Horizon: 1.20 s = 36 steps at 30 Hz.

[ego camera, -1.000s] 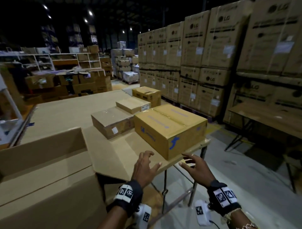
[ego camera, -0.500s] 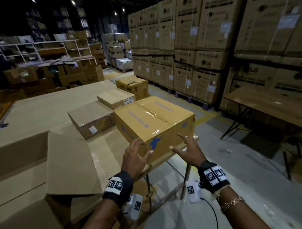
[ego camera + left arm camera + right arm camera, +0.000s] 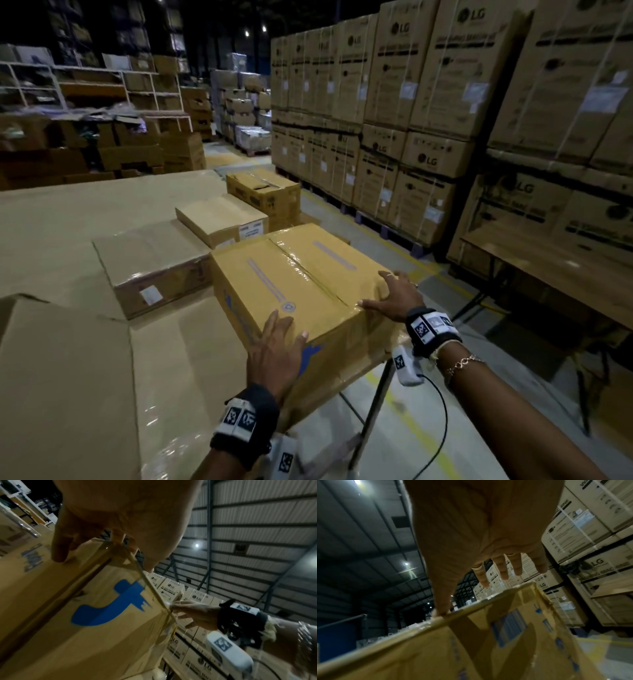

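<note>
A taped yellow cardboard box (image 3: 298, 281) with blue print sits at the near right corner of the cardboard-covered table (image 3: 68, 219). My left hand (image 3: 277, 346) lies with straight fingers over the box's near left corner (image 3: 109, 550). Spread flat, my right hand (image 3: 394, 294) rests on the top near the right edge, its thumb on the front top edge (image 3: 441, 612). The box's blue logo (image 3: 109, 604) shows on its front face in the left wrist view. Neither hand curls round the box.
A brown box (image 3: 154, 263) and a flatter box (image 3: 222, 219) lie just behind the yellow one, another box (image 3: 263, 192) farther back. An open carton flap (image 3: 65, 387) is near left. Stacked LG cartons (image 3: 411, 120) wall the right; a side table (image 3: 555, 267) stands right.
Both hands have moved forward from the table's edge onto the yellow box; the left now covers its near corner and the right lies on its top.
</note>
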{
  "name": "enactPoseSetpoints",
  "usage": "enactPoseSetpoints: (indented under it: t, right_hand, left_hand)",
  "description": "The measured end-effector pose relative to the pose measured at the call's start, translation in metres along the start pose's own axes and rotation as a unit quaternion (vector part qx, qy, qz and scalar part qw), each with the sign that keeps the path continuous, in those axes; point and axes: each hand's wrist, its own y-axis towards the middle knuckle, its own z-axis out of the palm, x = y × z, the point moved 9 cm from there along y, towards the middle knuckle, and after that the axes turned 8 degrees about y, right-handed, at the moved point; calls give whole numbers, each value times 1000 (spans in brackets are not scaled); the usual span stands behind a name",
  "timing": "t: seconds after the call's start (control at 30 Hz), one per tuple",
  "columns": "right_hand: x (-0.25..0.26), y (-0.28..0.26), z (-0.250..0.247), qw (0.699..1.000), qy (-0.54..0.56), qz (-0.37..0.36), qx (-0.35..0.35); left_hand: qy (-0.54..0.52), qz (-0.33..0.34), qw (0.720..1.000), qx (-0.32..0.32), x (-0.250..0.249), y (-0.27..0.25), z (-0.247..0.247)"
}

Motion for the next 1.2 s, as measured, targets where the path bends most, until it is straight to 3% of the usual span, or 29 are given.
enactPoseSetpoints:
  t: [0.1, 0.23, 0.4, 0.53, 0.67, 0.8, 0.87, 1.0, 1.2]
  right_hand:
    - [-15, 13, 7, 999, 17, 29, 31]
    - [-15, 19, 8, 999, 31, 24, 17]
    - [8, -23, 11, 999, 35, 11, -35]
    - [30, -51, 29, 999, 12, 2, -43]
    - [41, -39, 27, 1000, 10, -21, 12]
    - [48, -6, 40, 987, 41, -14, 154]
    - [52, 6, 48, 983, 38, -7, 182]
    - [56, 10, 52, 989, 27, -21, 146]
    - [51, -2, 43, 991, 53, -79, 94]
  left_hand:
    - [2, -2, 1000, -6, 10, -1, 9]
    - [-23, -12, 999, -23, 24, 0, 3]
    - [0, -41, 998, -52, 53, 0, -33]
    - [35, -92, 995, -31, 85, 7, -62]
    - [87, -116, 989, 2, 97, 28, -77]
    - [134, -129, 982, 44, 89, 40, -67]
    - [139, -147, 977, 61, 93, 41, -61]
    - [137, -155, 974, 89, 97, 39, -51]
    - [122, -116, 985, 26, 93, 25, -56]
